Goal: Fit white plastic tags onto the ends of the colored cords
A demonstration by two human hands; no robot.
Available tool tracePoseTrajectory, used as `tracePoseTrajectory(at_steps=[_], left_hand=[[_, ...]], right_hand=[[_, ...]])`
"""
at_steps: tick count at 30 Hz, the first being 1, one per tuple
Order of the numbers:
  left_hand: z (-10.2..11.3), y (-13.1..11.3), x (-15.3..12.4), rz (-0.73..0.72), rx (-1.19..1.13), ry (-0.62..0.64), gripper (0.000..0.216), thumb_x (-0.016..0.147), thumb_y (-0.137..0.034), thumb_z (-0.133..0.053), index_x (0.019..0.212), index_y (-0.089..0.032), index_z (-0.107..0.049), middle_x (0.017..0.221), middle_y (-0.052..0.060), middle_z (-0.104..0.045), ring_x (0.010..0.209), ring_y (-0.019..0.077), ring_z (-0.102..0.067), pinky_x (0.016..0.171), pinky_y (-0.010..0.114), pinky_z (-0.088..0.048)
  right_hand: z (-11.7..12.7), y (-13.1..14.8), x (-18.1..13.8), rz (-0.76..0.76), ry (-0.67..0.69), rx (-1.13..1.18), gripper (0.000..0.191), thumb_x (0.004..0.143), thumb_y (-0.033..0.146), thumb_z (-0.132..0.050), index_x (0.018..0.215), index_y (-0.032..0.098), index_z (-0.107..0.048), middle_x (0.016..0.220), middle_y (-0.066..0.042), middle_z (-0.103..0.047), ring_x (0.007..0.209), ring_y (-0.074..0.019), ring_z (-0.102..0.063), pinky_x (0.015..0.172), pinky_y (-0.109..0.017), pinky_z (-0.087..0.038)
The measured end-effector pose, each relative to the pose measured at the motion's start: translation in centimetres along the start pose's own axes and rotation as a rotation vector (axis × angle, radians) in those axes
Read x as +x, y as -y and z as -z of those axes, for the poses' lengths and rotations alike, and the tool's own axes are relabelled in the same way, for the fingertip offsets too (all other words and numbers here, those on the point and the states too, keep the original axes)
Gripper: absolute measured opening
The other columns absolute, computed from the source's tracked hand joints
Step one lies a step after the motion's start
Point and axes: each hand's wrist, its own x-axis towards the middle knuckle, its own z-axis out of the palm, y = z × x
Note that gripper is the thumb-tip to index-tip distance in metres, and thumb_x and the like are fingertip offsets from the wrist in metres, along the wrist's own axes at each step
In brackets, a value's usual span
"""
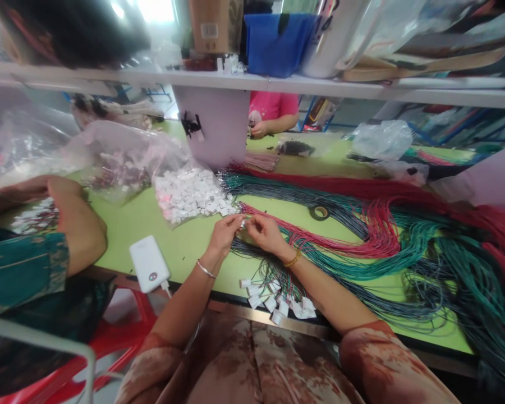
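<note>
My left hand (226, 233) is closed in a pinch on a small white connector (243, 223) above the table. Close beside it, my right hand (266, 232) also has its fingers pinched together at the connector; what they grip is too small to make out. Just beyond my hands lies a heap of white connectors (191, 193) spilling from a clear bag. Bundles of red wires (332, 238), green wires (362, 268) and dark wires (345, 216) stretch off to the right. Near the front edge, under my right forearm, rests a cluster of wired white connectors (271, 297).
A white power bank (149, 262) with a cable lies left of my forearm. A roll of black tape (320, 212) sits among the wires. A shelf (151, 78) with a blue bin (280, 45) crosses above. Co-workers sit at left (76, 224) and opposite (273, 112).
</note>
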Motion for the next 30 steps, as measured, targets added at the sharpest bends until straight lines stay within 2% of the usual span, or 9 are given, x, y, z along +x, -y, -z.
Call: tracePoseTrajectory(at_steps=[3,7,12,15,19,23,27,30], left_hand=[[0.0,0.0,-0.1,-0.029,0.044,-0.007,0.028,0.059,-0.035,-0.081,0.076,-0.014,-0.073,0.062,0.001,-0.063,0.054,0.0076,-0.045,0.052,0.022,-0.034],[0.7,-0.2,0.1,0.012,0.109,0.017,0.022,0.061,-0.032,-0.078,0.071,-0.013,-0.073,0.057,0.001,-0.061,0.050,0.0073,-0.044,0.047,0.021,-0.031],[2.1,-0.9,0.7,0.091,0.153,-0.010,0.023,0.060,-0.032,-0.078,0.070,-0.012,-0.073,0.063,0.005,-0.065,0.048,0.0063,-0.044,0.044,0.020,-0.028],[2.2,-1.2,0.7,0.098,0.180,-0.012,0.025,0.061,-0.033,-0.076,0.072,-0.011,-0.073,0.067,0.006,-0.066,0.051,0.0067,-0.046,0.045,0.020,-0.030],[1.7,-1.3,0.3,0.104,0.147,0.008,0.026,0.062,-0.032,-0.076,0.076,-0.011,-0.071,0.068,0.005,-0.066,0.052,0.0067,-0.045,0.048,0.021,-0.031],[1.2,-1.1,0.2,0.083,0.035,0.037,0.023,0.062,-0.029,-0.077,0.074,-0.013,-0.065,0.074,0.005,-0.067,0.055,0.0066,-0.046,0.052,0.021,-0.033],[0.9,-0.7,0.1,0.067,-0.016,0.068,0.024,0.063,-0.029,-0.077,0.073,-0.014,-0.062,0.078,0.003,-0.066,0.056,0.0058,-0.046,0.054,0.020,-0.034],[0.7,-0.6,0.0,0.064,-0.040,0.073,0.024,0.064,-0.029,-0.077,0.075,-0.014,-0.062,0.075,0.002,-0.064,0.057,0.0062,-0.047,0.055,0.021,-0.035]], right_hand=[[0.1,0.0,0.1,0.015,-0.003,-0.071,0.023,0.083,0.033,-0.052,0.065,0.018,-0.049,0.058,0.001,-0.049,0.054,-0.0109,-0.038,0.053,-0.024,-0.029],[1.6,-1.1,1.2,0.000,0.138,-0.099,0.027,0.090,0.035,-0.043,0.076,0.017,-0.057,0.069,-0.001,-0.056,0.063,-0.0129,-0.046,0.060,-0.024,-0.035],[3.3,-3.2,2.4,-0.077,0.188,-0.535,0.014,0.085,0.025,-0.053,0.082,0.017,-0.063,0.085,-0.008,-0.062,0.077,-0.0174,-0.050,0.067,-0.027,-0.033],[3.3,-3.7,2.3,-0.059,0.217,-0.605,0.019,0.089,0.025,-0.047,0.080,0.017,-0.061,0.084,-0.009,-0.061,0.075,-0.0176,-0.049,0.066,-0.028,-0.031],[3.8,-3.9,2.1,-0.010,0.159,-0.569,0.018,0.090,0.024,-0.042,0.081,0.017,-0.056,0.080,-0.008,-0.060,0.070,-0.0168,-0.047,0.064,-0.028,-0.030],[4.1,-3.5,2.5,-0.041,0.091,-0.387,0.016,0.088,0.028,-0.043,0.080,0.018,-0.053,0.068,-0.002,-0.055,0.061,-0.0146,-0.044,0.060,-0.026,-0.029],[3.1,-2.1,3.8,-0.009,0.088,-0.139,0.019,0.084,0.033,-0.048,0.075,0.018,-0.053,0.067,0.001,-0.055,0.060,-0.0118,-0.044,0.058,-0.024,-0.032],[2.3,-0.8,4.9,0.013,0.106,-0.050,0.021,0.083,0.034,-0.049,0.072,0.017,-0.054,0.066,0.001,-0.055,0.058,-0.0108,-0.042,0.057,-0.023,-0.032]])
